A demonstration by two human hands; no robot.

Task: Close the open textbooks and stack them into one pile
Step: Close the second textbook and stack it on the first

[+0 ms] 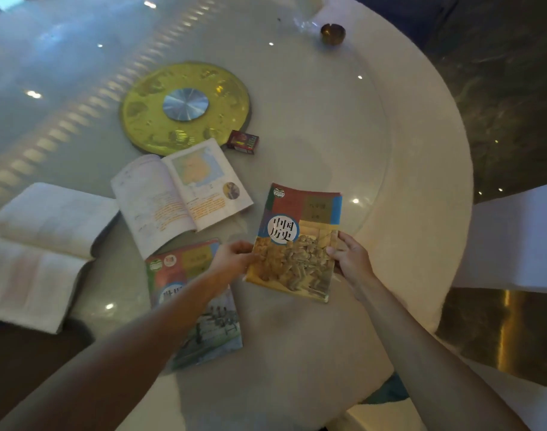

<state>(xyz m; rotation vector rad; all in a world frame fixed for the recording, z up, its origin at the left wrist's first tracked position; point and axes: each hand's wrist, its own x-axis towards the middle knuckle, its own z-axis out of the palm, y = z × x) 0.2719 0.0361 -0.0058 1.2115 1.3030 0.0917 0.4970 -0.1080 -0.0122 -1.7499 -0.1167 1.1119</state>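
A closed history textbook (300,231) with a colourful cover sits between my hands, slightly lifted over the table. My left hand (234,258) pinches its left edge and my right hand (350,255) grips its right edge. A second closed textbook (210,331) lies flat under my left forearm. An open textbook (172,197) showing a map page rests just beyond it. A thick open book (38,244) with pale pages lies at the far left.
The round table (421,181) carries a glass turntable with a yellow-green disc (185,107) at its hub. A small red box (243,142) sits by the disc. A dark ashtray (332,33) stands at the back right. A white chair cover (514,237) is at the right.
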